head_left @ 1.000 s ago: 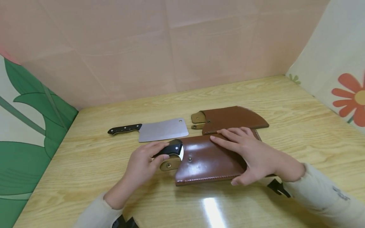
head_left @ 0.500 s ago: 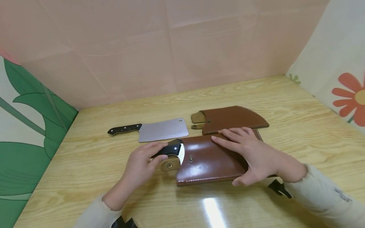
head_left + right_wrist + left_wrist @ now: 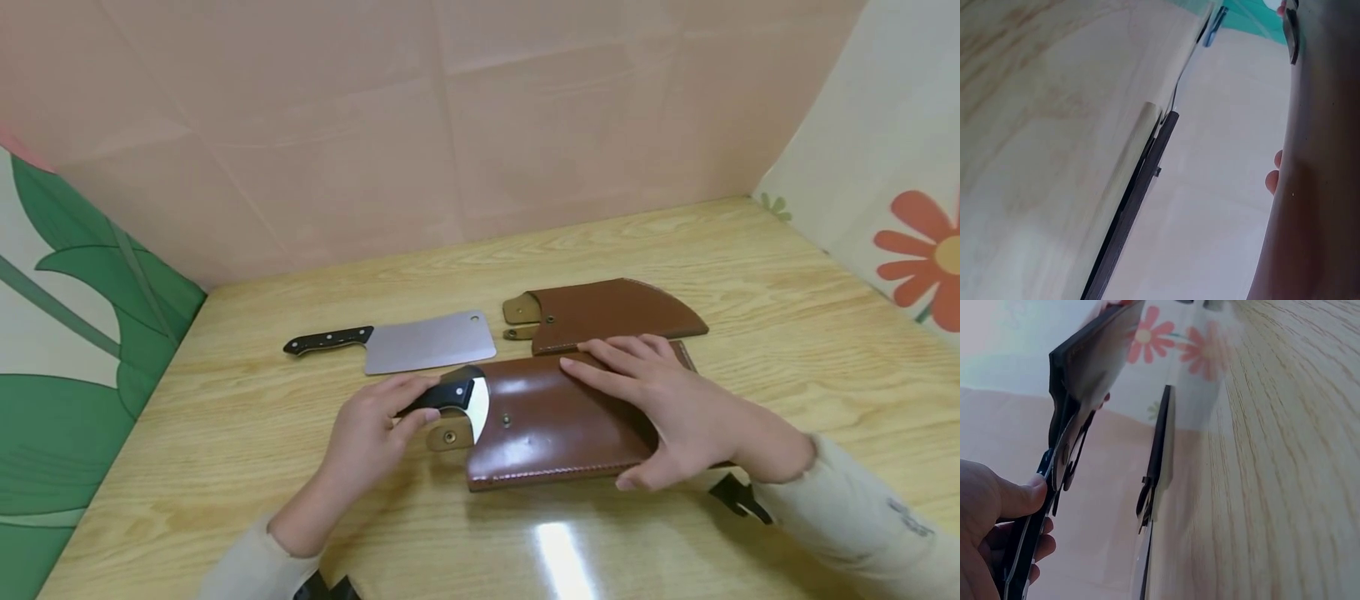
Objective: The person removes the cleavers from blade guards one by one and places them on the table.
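Knife (image 3: 463, 395) sits partly inside the brown sheath (image 3: 551, 433); left grip (image 3: 375, 421) pinches its handle (image 3: 447, 395) just outside, right grip (image 3: 671, 408), fanned, clasps the sheath's opposite end. Best keep blade (image 3: 479, 413) and sheath aligned.

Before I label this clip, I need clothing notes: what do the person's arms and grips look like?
The left sleeve and right sleeve are long and pale beige; the right one carries a small grey marking, too blurred to read. A black strap shows by each. The left grip and right grip are bare, with no glove or ring in view.
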